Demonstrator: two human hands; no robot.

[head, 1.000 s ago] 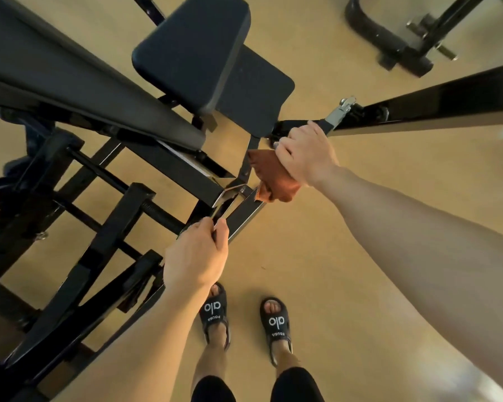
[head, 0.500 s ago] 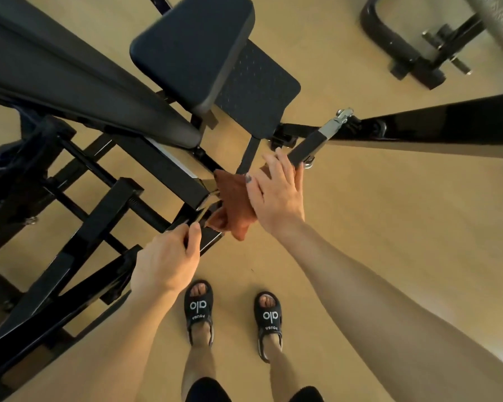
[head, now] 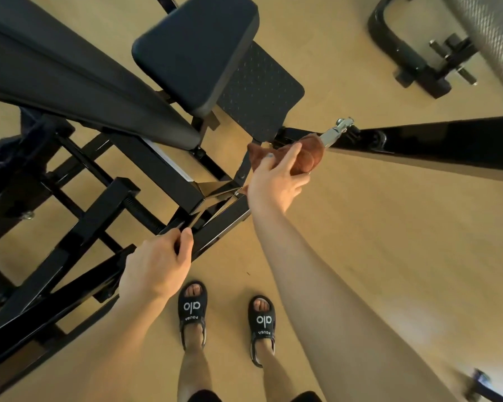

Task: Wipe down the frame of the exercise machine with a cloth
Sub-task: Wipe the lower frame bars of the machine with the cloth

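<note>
Head view looks down on the black frame [head: 215, 227] of the exercise machine. The right hand [head: 276, 184] holds a rust-brown cloth [head: 308, 158] bunched against a frame bar near its metal pin [head: 336, 132], fingers curled round the fabric. The left hand [head: 157, 262] grips a lower bar, fingers wrapped over its edge. The cloth looks soft, light and limp, so it is best kept wadded in the palm. The steel frame looks rigid and smooth, probably slick, with awkward edges and joints.
</note>
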